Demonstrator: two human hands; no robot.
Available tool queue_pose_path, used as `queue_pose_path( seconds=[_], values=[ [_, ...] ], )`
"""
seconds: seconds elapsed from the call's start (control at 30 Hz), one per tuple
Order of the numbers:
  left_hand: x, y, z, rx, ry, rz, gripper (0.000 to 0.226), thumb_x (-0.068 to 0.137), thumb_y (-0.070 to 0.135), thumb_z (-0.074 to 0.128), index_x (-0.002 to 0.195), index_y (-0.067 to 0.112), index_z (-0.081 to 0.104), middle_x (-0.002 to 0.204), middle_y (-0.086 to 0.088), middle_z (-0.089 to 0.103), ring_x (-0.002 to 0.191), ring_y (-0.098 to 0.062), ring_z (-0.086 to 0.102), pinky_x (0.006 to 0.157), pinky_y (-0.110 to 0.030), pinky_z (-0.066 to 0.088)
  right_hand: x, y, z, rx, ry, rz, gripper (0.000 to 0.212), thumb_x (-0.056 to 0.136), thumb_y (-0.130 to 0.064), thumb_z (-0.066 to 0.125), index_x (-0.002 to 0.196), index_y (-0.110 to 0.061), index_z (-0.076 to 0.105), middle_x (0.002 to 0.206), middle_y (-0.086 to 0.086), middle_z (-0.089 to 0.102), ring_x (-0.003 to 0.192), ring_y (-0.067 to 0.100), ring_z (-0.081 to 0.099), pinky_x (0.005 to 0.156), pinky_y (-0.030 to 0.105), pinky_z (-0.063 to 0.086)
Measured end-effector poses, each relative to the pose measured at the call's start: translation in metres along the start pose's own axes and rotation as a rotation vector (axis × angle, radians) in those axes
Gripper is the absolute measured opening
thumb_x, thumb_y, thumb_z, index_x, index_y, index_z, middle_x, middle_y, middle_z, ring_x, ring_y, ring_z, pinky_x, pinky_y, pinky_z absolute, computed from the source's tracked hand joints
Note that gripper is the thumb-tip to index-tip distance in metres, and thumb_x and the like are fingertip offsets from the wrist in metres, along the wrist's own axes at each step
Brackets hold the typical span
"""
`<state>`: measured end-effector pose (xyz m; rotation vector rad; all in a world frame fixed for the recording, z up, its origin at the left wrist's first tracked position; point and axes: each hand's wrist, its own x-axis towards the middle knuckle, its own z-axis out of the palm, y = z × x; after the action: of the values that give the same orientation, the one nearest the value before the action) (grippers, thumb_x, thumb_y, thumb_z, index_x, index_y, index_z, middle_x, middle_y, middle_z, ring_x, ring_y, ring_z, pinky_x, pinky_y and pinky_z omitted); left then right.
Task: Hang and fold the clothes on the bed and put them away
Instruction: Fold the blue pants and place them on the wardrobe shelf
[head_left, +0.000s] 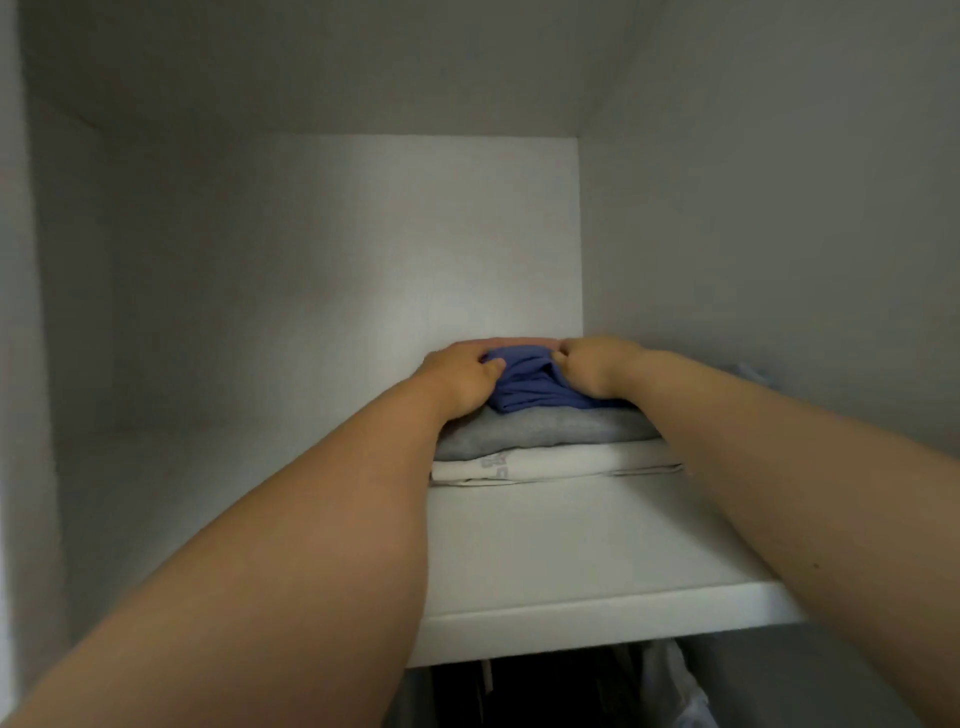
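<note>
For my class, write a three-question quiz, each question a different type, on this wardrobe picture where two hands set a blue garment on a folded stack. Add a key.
1. True or false: the blue garment lies at the bottom of the stack on the shelf.
2. Multiple choice: what lies directly under it? A) grey garment B) cardboard box C) pillow
3. Short answer: does the left hand, the right hand, or both grip the blue garment?
Key: 1 false; 2 A; 3 both.

dim soft light, brightest on back wall (467, 234), shadowed sides, wide-angle stretch, slight blur
</note>
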<state>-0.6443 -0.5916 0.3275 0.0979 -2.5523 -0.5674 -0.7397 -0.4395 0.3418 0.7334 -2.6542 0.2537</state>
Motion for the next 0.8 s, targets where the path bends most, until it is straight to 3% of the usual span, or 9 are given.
queue_pose_path(
  seconds=[0.1,0.23,0.4,0.5,0.63,0.8],
  values=[
    [-0.024,0.015,-0.011,-0.059,0.175,-0.08,0.047,0.102,0.027,0.037,0.147,0.012,0.033,0.151,-0.009,0.036,0.136,-0.025,0.035,0.107,-0.028,0.029,-0.016,-0.02,-0.013,0.017,0.128,-0.005,0.041,0.101,-0.03,0.032,0.129,-0.003,0.047,0.134,0.02,0.049,0.119,0.036,0.048,0.1,0.041,0.04],
    [-0.079,0.029,-0.033,0.161,0.322,-0.11,0.042,0.099,0.023,0.04,0.139,0.009,0.041,0.144,-0.011,0.041,0.132,-0.028,0.036,0.104,-0.037,0.034,-0.06,-0.05,-0.026,0.092,0.372,-0.052,0.036,0.099,-0.023,0.036,0.125,-0.004,0.052,0.128,0.017,0.054,0.115,0.035,0.05,0.097,0.04,0.041],
    [-0.164,0.036,-0.073,0.35,0.433,0.045,0.044,0.096,0.017,0.043,0.139,0.009,0.04,0.143,-0.01,0.04,0.133,-0.026,0.033,0.106,-0.037,0.029,-0.139,-0.093,-0.043,0.137,0.641,-0.192,0.031,0.094,-0.014,0.041,0.118,-0.001,0.055,0.122,0.016,0.057,0.114,0.032,0.049,0.094,0.042,0.039],
    [-0.228,0.036,-0.099,0.31,0.627,0.161,0.046,0.091,0.009,0.047,0.137,0.008,0.046,0.141,-0.009,0.046,0.131,-0.024,0.038,0.106,-0.033,0.031,-0.189,-0.124,-0.048,0.153,0.751,-0.304,0.029,0.089,-0.011,0.047,0.113,0.001,0.058,0.122,0.018,0.056,0.113,0.034,0.049,0.095,0.041,0.038],
    [-0.314,0.015,-0.137,0.334,0.691,0.099,0.05,0.091,0.01,0.05,0.141,0.01,0.041,0.149,-0.009,0.036,0.139,-0.024,0.03,0.113,-0.035,0.024,-0.252,-0.183,-0.052,0.282,0.792,-0.41,0.036,0.082,-0.008,0.052,0.116,0.002,0.058,0.13,0.019,0.053,0.119,0.034,0.048,0.101,0.04,0.035],
    [-0.415,-0.039,-0.191,0.463,0.691,-0.105,0.053,0.093,0.017,0.049,0.144,0.012,0.035,0.154,-0.008,0.028,0.142,-0.023,0.023,0.116,-0.039,0.022,-0.32,-0.288,-0.044,0.431,0.675,-0.57,0.043,0.089,-0.011,0.049,0.13,-0.003,0.05,0.144,0.013,0.042,0.134,0.027,0.036,0.11,0.036,0.027]
  ],
)
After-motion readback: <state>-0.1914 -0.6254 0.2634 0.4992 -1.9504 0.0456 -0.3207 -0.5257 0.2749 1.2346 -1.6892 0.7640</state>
